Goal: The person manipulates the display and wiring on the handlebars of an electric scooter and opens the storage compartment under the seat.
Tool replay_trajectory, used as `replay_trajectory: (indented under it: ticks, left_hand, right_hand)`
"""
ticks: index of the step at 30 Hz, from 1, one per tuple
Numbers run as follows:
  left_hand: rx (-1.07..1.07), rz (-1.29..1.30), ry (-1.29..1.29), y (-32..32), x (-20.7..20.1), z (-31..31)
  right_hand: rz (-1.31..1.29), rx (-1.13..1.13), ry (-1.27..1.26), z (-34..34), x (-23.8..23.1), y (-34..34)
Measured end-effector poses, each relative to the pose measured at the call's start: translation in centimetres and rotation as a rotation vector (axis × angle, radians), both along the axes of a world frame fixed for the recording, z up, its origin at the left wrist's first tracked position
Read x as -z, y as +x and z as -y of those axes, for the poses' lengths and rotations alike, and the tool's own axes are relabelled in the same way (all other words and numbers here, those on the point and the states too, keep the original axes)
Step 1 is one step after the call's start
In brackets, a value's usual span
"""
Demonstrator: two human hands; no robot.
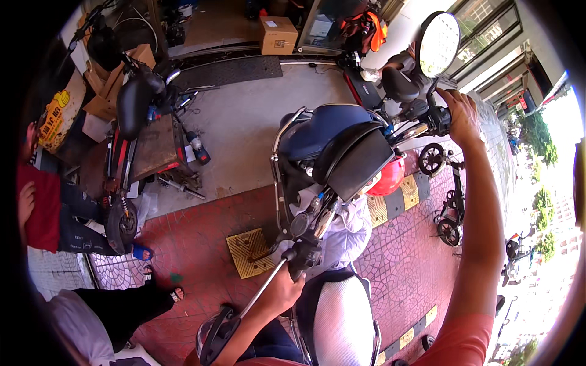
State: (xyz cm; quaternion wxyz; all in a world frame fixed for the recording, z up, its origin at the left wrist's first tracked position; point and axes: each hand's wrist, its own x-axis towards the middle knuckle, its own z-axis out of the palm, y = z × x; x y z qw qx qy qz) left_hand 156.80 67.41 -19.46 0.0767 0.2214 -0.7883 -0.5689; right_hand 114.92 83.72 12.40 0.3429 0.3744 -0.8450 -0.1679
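Observation:
A scooter with a dark blue front body (332, 125) and a seat with a pale mesh cover (342, 320) stands right before me. My left hand (284, 293) is wrapped round its left handlebar grip (302, 259). At the far end of the bar, my right hand (463, 119) grips the right handlebar grip (438, 121), its arm stretched out. A round mirror (438, 46) rises beyond that hand; another mirror (223, 335) on a metal stem hangs over my left forearm. Between the grips sit a black panel (360, 161) and a whitish cloth or bag (351, 235).
Left stands a partly dismantled electric scooter (131, 110) by a low wooden table (155, 146), a cordless drill (198, 148) nearby. Two people stand at left. A yellow ramp block (250, 251) lies on red paving. A small folding bike (452, 201) and a cardboard box (278, 35) stand farther off.

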Motion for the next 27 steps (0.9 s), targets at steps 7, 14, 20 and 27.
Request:
replay_trajectory:
  ticks: [7, 14, 20, 27]
  left_hand:
    - [-0.057, -0.019, -0.349, 1.6, -1.9, -2.9]
    - [-0.15, -0.117, -0.73, 3.4, -4.3, -1.8]
    - [-0.402, -0.185, -1.162, 5.1, -7.0, -0.3]
    - [-0.219, 0.065, -1.103, 3.9, -12.9, 3.3]
  right_hand:
    - [0.026, -0.06, -0.108, -4.6, 1.6, -0.7]
    - [0.037, -0.011, -0.221, -9.4, 3.4, -1.1]
    - [0.105, 0.131, -0.294, -11.6, 4.7, 1.9]
    - [0.194, 0.199, -0.366, -16.6, 9.1, 1.8]
